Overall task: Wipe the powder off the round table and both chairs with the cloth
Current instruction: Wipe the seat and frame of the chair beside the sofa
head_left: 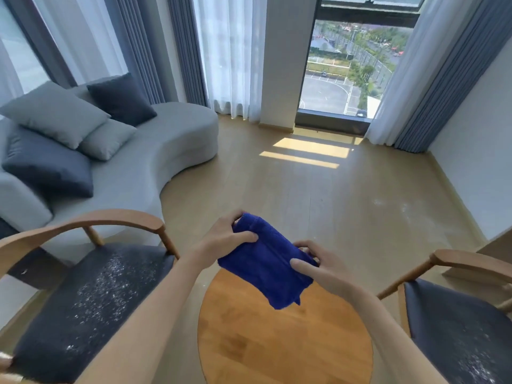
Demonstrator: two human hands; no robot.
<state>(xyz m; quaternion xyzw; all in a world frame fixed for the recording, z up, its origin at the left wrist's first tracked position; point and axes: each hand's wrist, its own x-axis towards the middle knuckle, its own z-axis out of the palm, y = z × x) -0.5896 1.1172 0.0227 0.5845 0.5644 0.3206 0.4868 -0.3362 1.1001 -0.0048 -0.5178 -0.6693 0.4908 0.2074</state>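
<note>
Above round wooden counter [285,342], between two powder-dusted chairs: blue cloth [266,261] folded, pinched at far end by left hand [221,239], near end by right hand [321,268].

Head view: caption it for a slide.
Both hands, left hand and right hand, hold a blue cloth above the round table between powder-dusted chairs.

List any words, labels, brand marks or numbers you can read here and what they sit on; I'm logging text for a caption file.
None can be read.
The blue cloth, held by the left hand and right hand, shows no tag or logo.
The round table and both chairs are unmarked.
Anything outside the window is too small to read.
</note>
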